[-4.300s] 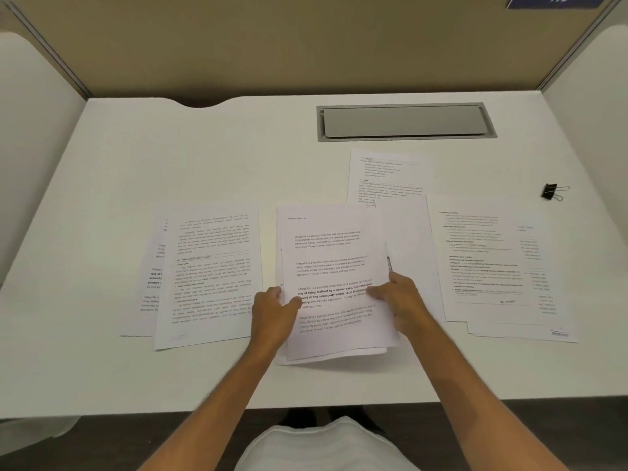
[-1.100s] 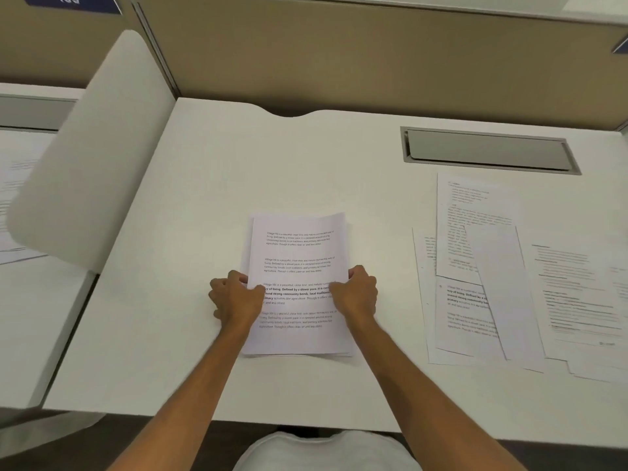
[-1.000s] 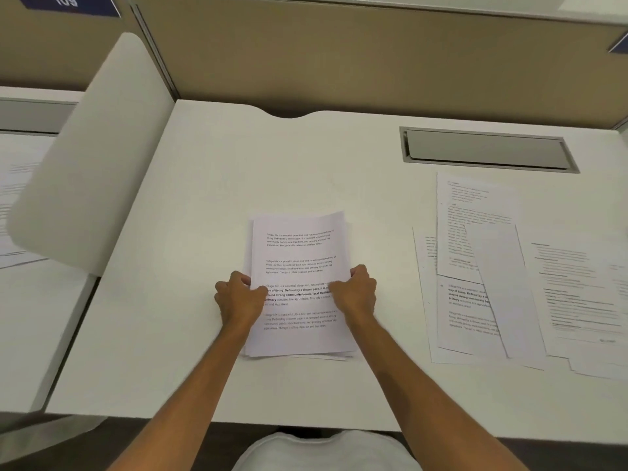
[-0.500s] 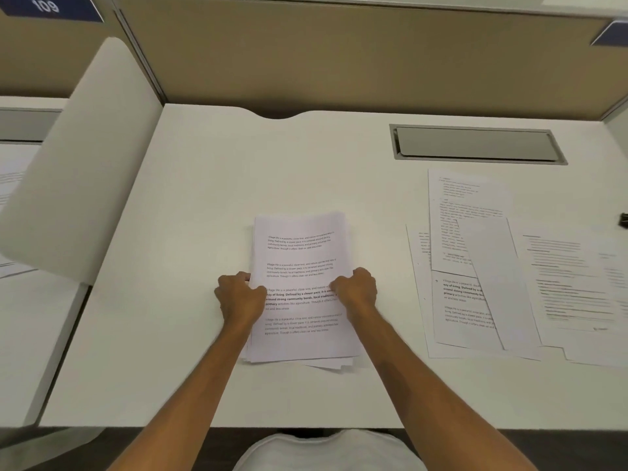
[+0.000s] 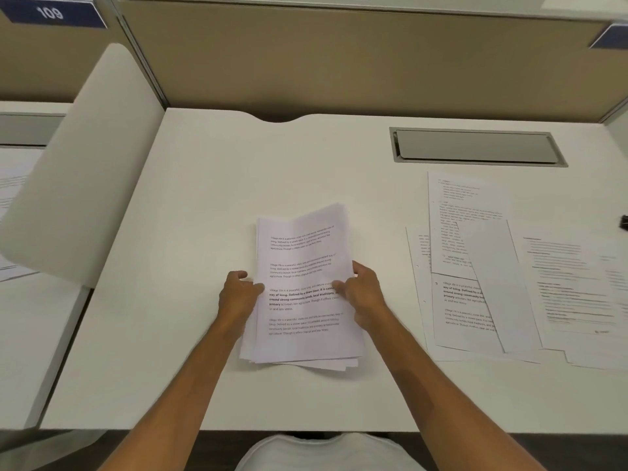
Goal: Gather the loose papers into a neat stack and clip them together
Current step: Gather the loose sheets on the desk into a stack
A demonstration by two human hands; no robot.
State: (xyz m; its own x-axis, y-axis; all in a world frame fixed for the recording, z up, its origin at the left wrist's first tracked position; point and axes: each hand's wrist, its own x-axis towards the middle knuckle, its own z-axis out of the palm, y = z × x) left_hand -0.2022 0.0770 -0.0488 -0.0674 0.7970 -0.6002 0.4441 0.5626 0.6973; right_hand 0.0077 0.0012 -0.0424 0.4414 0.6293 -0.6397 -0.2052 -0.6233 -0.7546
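Observation:
A stack of printed papers (image 5: 302,266) lies in the middle of the white desk (image 5: 190,205), its far right corner lifted and its lower edges fanned unevenly. My left hand (image 5: 238,294) grips the stack's left edge, thumb on top. My right hand (image 5: 362,287) grips the right edge, raising that side. Several loose printed sheets (image 5: 475,266) lie overlapped on the desk to the right. A black binder clip (image 5: 624,223) is just visible at the far right edge of the view.
A grey cable hatch (image 5: 475,146) is set in the desk at the back right. A white side divider (image 5: 85,164) stands on the left, with a neighbouring desk beyond it. A tan partition wall (image 5: 339,62) closes the back.
The stack's right side and far corner have lifted off the desk in my right hand. Earlier, the two piles on the left were gathered into this one stack.

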